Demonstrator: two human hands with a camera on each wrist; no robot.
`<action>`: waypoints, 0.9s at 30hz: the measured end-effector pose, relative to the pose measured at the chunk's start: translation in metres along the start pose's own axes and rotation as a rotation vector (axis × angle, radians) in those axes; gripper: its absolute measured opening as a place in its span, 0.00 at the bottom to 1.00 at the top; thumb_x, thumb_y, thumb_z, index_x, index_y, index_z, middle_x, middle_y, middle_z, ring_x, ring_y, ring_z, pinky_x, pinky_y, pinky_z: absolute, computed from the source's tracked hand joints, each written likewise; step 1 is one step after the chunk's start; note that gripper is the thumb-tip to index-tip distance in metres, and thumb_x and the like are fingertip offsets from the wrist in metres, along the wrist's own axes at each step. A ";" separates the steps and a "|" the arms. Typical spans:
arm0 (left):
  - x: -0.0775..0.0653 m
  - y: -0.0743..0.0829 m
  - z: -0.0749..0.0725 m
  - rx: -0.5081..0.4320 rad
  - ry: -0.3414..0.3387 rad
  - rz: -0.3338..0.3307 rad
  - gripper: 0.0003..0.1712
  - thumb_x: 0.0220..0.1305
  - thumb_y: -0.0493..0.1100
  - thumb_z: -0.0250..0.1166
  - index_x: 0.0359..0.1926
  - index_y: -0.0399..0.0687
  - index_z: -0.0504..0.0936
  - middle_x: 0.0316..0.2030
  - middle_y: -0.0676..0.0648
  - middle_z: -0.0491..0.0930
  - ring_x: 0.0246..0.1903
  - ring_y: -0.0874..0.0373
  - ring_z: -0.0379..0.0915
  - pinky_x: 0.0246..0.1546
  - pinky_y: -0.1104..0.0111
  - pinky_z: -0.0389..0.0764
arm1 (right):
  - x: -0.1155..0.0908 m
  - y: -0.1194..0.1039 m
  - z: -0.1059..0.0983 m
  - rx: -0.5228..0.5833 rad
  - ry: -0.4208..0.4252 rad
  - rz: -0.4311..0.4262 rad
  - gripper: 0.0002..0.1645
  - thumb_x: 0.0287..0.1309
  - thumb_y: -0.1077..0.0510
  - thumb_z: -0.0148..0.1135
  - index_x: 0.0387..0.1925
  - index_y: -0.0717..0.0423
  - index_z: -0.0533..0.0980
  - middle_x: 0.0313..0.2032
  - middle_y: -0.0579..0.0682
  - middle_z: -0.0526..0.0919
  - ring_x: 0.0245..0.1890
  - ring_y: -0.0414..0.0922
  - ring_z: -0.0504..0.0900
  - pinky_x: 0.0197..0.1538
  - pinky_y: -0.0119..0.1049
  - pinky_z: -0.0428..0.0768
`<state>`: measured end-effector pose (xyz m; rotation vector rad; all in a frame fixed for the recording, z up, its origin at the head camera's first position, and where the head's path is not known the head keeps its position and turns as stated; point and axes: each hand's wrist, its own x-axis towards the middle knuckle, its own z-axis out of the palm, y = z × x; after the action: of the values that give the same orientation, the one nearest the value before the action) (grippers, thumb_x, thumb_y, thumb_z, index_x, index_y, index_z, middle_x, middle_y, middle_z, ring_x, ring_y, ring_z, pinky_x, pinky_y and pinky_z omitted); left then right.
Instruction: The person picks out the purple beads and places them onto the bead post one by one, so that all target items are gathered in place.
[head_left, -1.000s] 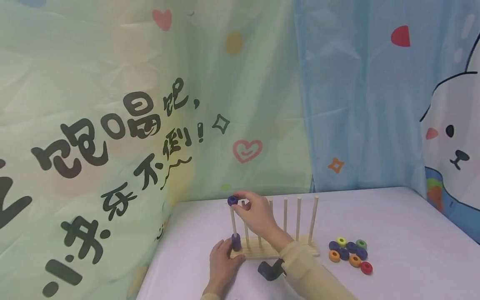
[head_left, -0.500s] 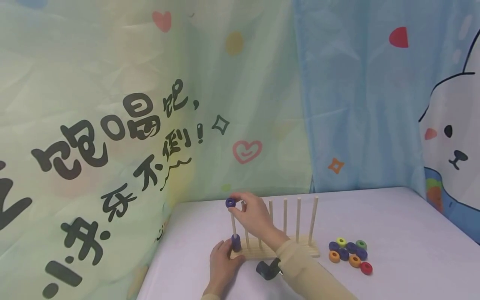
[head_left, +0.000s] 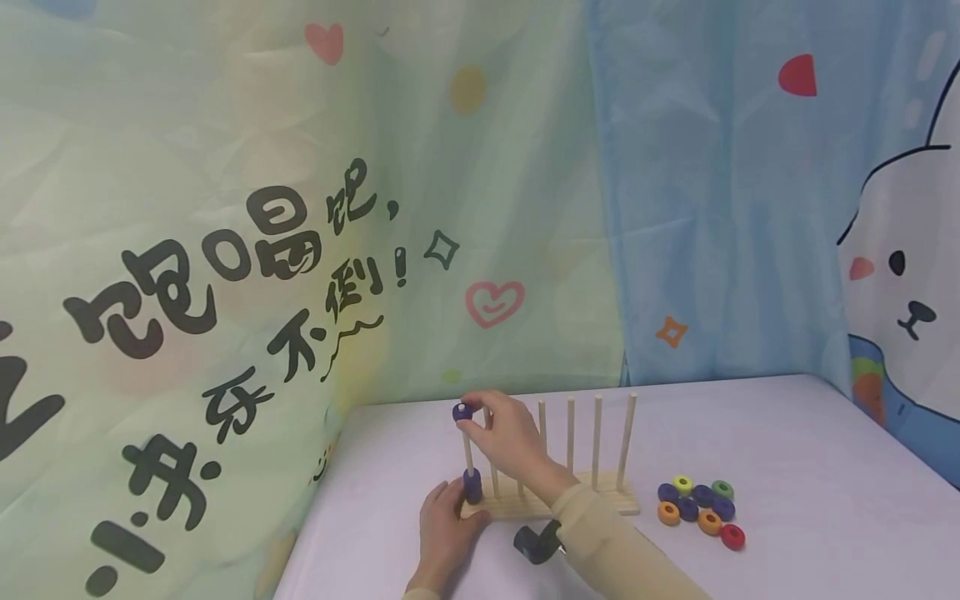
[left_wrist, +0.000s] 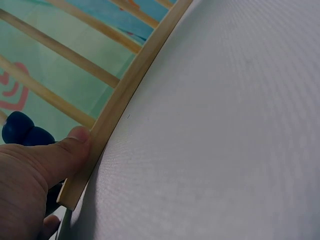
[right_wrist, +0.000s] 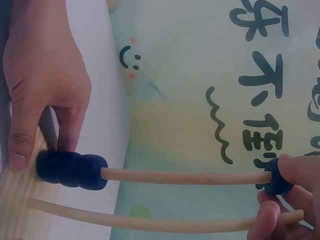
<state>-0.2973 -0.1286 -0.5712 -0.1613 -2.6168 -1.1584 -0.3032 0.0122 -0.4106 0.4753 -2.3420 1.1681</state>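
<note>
My right hand (head_left: 513, 437) pinches a dark blue wooden bead (right_wrist: 278, 177) at the top of the leftmost peg (right_wrist: 190, 177). In the head view the peg's pale tip shows in the bead's hole. Lower on that peg, several blue beads (right_wrist: 72, 170) sit stacked against the wooden base (head_left: 517, 505). My left hand (head_left: 448, 529) grips the left end of this peg stand, with its thumb (left_wrist: 77, 137) along the front edge and the other fingers mostly hidden behind. The stand's other pegs carry no beads.
Loose beads lie on the white tabletop (head_left: 787, 450) right of the stand: several blue, a yellow one (head_left: 677, 482), a green one (head_left: 717, 483), two orange and a red one (head_left: 733, 543). A dark curved object (head_left: 534, 546) shows under the right cuff. Printed curtains (head_left: 487, 208) hang behind.
The right hand has shifted slightly left and then down, bringing its blue bead onto the tip of the leftmost peg. The left hand stays on the stand.
</note>
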 end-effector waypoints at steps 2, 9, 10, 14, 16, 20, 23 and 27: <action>0.000 0.000 0.000 0.003 -0.001 0.001 0.33 0.46 0.50 0.77 0.56 0.53 0.81 0.55 0.47 0.81 0.63 0.39 0.66 0.66 0.42 0.62 | 0.000 0.001 0.000 -0.001 0.002 0.001 0.16 0.54 0.57 0.71 0.46 0.53 0.82 0.39 0.43 0.85 0.21 0.33 0.67 0.23 0.28 0.69; 0.001 -0.002 0.001 0.009 0.006 0.023 0.33 0.45 0.49 0.77 0.56 0.52 0.81 0.55 0.47 0.81 0.63 0.39 0.66 0.66 0.42 0.62 | -0.002 0.001 0.000 0.015 -0.003 0.015 0.18 0.55 0.55 0.70 0.47 0.54 0.81 0.42 0.45 0.85 0.20 0.33 0.69 0.23 0.27 0.70; 0.001 -0.003 0.002 0.009 0.005 0.021 0.34 0.45 0.49 0.77 0.56 0.52 0.81 0.56 0.47 0.81 0.63 0.39 0.66 0.66 0.42 0.62 | -0.002 0.001 0.000 0.019 -0.002 0.015 0.18 0.55 0.55 0.70 0.47 0.54 0.81 0.43 0.45 0.85 0.20 0.33 0.69 0.23 0.27 0.71; 0.001 -0.003 0.002 0.001 0.001 0.015 0.35 0.45 0.49 0.78 0.58 0.51 0.80 0.56 0.47 0.80 0.63 0.38 0.66 0.66 0.42 0.62 | -0.003 0.000 -0.001 0.048 0.009 0.017 0.17 0.56 0.56 0.70 0.47 0.53 0.81 0.42 0.46 0.85 0.20 0.33 0.69 0.22 0.27 0.70; 0.001 -0.002 0.002 0.001 -0.001 0.014 0.35 0.45 0.49 0.78 0.58 0.51 0.80 0.56 0.47 0.80 0.63 0.39 0.66 0.66 0.42 0.61 | -0.004 0.000 -0.002 0.068 0.019 0.015 0.16 0.57 0.56 0.69 0.47 0.53 0.81 0.42 0.47 0.85 0.20 0.33 0.70 0.21 0.27 0.70; 0.000 -0.001 0.001 -0.002 -0.007 0.010 0.36 0.46 0.50 0.77 0.59 0.51 0.79 0.57 0.47 0.80 0.64 0.39 0.65 0.66 0.42 0.61 | -0.005 -0.001 -0.003 0.110 0.047 0.009 0.14 0.57 0.57 0.69 0.46 0.50 0.81 0.41 0.48 0.85 0.22 0.34 0.72 0.23 0.27 0.72; -0.001 -0.001 0.000 -0.006 -0.003 0.017 0.37 0.46 0.50 0.77 0.59 0.50 0.79 0.56 0.45 0.80 0.63 0.38 0.65 0.66 0.41 0.61 | -0.007 -0.002 -0.005 0.135 0.060 0.003 0.14 0.56 0.58 0.69 0.46 0.50 0.81 0.40 0.47 0.85 0.23 0.34 0.74 0.25 0.27 0.75; -0.002 0.000 -0.001 -0.010 0.005 0.027 0.36 0.45 0.49 0.78 0.59 0.48 0.79 0.55 0.44 0.81 0.62 0.37 0.66 0.65 0.40 0.62 | -0.010 -0.003 -0.008 0.169 0.053 0.008 0.12 0.57 0.58 0.69 0.44 0.51 0.82 0.37 0.42 0.85 0.24 0.35 0.76 0.26 0.27 0.77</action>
<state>-0.2951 -0.1292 -0.5709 -0.1952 -2.5963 -1.1612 -0.2909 0.0175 -0.4102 0.4874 -2.2129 1.3719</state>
